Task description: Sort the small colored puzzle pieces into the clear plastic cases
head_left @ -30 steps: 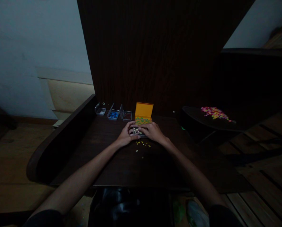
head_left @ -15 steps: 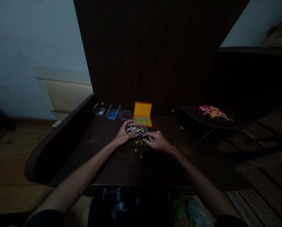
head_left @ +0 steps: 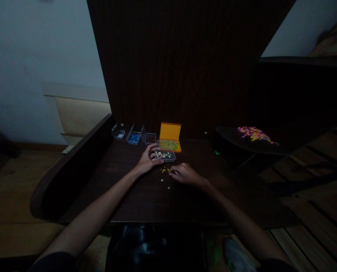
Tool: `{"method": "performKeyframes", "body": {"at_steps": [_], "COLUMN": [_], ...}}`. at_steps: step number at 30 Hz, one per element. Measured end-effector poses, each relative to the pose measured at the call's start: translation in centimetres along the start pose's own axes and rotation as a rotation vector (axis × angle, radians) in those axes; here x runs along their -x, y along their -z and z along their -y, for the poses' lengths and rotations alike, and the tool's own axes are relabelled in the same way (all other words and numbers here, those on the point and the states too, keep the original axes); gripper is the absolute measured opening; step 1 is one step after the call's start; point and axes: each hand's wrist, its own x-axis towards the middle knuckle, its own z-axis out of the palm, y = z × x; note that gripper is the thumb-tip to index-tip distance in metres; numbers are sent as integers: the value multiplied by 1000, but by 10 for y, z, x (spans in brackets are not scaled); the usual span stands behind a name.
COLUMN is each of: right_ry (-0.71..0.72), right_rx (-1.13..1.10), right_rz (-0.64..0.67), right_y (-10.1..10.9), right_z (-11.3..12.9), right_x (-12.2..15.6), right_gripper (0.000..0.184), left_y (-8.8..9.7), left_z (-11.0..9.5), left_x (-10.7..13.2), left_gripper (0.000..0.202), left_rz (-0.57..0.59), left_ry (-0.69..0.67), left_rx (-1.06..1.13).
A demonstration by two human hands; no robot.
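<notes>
My left hand [head_left: 147, 160] grips the left end of a clear plastic box [head_left: 172, 158], thumb along its front and fingers behind. Several small cream-coloured pieces [head_left: 164, 155] lie inside it. My right hand [head_left: 183, 173] is closed low over the table, its fingertips pinched at the right of several tiny yellow pieces [head_left: 164, 170]. Whether something is between those fingertips is too small to make out. Two pale pieces, one of them a small white piece [head_left: 168, 187], lie nearer the table's front edge.
Behind the clear box stands an open orange case [head_left: 170, 132] with green and yellow pieces. Left of it are open clear boxes: one with dark red bits [head_left: 150, 139], one with blue pieces [head_left: 134, 138], one with something white [head_left: 119, 134]. A colourful heap [head_left: 254, 134] lies on a shelf at right.
My right hand has moved down and slightly left, away from the clear box's front edge to the yellow pieces. My left hand keeps its hold on the box.
</notes>
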Motion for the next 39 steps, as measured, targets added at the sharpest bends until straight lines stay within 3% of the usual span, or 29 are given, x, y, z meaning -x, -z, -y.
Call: {"method": "performKeyframes", "body": {"at_steps": [7,12,17,21,29,39], "right_ry": [-100,-26,27,-44,-165,-174], "right_rx": [-25,-83,-209,-112,136,94], "right_rz": [22,10,-142,-239,-149,-135], "right_y": [2,7,25,38,37,44], "right_z": [2,4,9,9,10,13], "right_x": [-2,-5,-21,-40,-65,-60], "right_gripper": [14,13,19,18,21,20], "left_y": [-3,-3,-4,-5,-6,-6], "left_z": [-4,-2,-3,-3,0,-2], "left_x": [1,1,2,3,3,3], "left_gripper": [79,79,80,81,80,81], "left_rz": [-3,4,5,30,47,46], "left_ry": [14,10,17,20,19,21], "left_rx": [4,2,8,15,14,22]}}
